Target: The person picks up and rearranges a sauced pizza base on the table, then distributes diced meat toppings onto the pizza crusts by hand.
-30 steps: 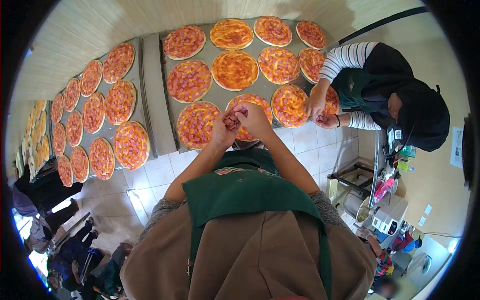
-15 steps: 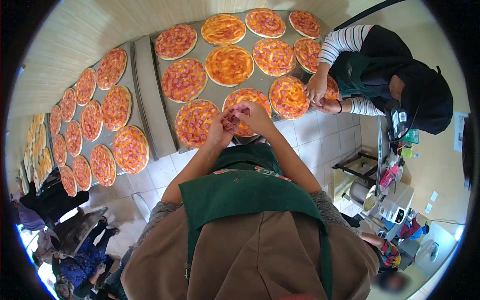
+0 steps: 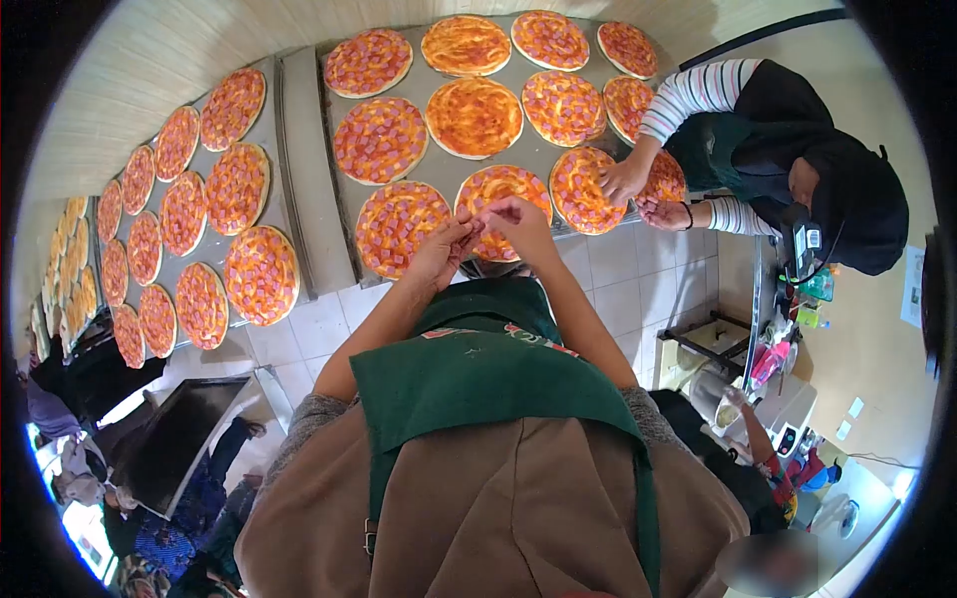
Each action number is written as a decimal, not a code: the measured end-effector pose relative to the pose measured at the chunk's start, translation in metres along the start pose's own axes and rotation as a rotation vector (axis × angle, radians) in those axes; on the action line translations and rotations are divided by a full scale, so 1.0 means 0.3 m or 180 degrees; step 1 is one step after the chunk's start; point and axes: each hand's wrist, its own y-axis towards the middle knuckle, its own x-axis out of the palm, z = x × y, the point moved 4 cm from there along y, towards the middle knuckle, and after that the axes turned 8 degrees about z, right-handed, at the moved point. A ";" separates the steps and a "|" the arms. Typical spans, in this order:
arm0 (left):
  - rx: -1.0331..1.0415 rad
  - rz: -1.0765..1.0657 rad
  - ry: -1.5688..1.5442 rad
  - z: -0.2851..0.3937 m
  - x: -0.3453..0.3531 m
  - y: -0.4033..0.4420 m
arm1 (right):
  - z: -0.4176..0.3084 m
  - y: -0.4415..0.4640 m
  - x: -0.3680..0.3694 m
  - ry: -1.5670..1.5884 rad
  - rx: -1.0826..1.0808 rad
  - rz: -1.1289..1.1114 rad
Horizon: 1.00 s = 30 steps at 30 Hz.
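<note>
My left hand (image 3: pixel 444 249) is curled closed around a small handful of pinkish diced ham (image 3: pixel 478 221), mostly hidden by the fingers. Fingertips of my right hand (image 3: pixel 518 227) pinch at the same bits, close against the left fingers. Both hands hover over the near edge of a pizza (image 3: pixel 505 186) with sauce and ham on it. Left of it lies a pizza (image 3: pixel 401 221) strewn with ham cubes. Behind are two pizzas with sauce but no visible ham, a nearer one (image 3: pixel 475 118) and a farther one (image 3: pixel 466 46).
The pizzas lie in rows on a metal tray (image 3: pixel 344 204); another pizza-filled tray (image 3: pixel 284 179) adjoins it at left. At right, a co-worker's hand (image 3: pixel 626 181) touches a pizza (image 3: pixel 586 189), the other hand (image 3: pixel 663 214) palm up. A dark tray (image 3: pixel 189 429) is behind me, lower left.
My left fingers have closed more over the ham, and my right hand has shifted slightly right. The co-worker's hands have parted, one reaching onto a pizza. The dark tray shows more fully.
</note>
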 end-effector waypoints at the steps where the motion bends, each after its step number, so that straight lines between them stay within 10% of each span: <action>1: -0.0009 0.0002 0.0002 0.004 0.001 -0.008 | 0.013 0.000 -0.015 0.0076 0.0214 0.0108; 7: 0.0025 0.0238 -0.0029 0.025 -0.081 0.001 | 0.179 0.018 -0.148 -0.0358 0.0789 0.0233; 26: 0.0034 0.0373 -0.0165 0.005 -0.161 0.000 | 0.316 0.066 -0.110 -0.3814 -0.0261 0.0542; 30: 0.0045 0.0357 -0.0177 0.005 -0.167 0.000 | 0.343 0.068 -0.181 -0.2786 -0.0192 0.0602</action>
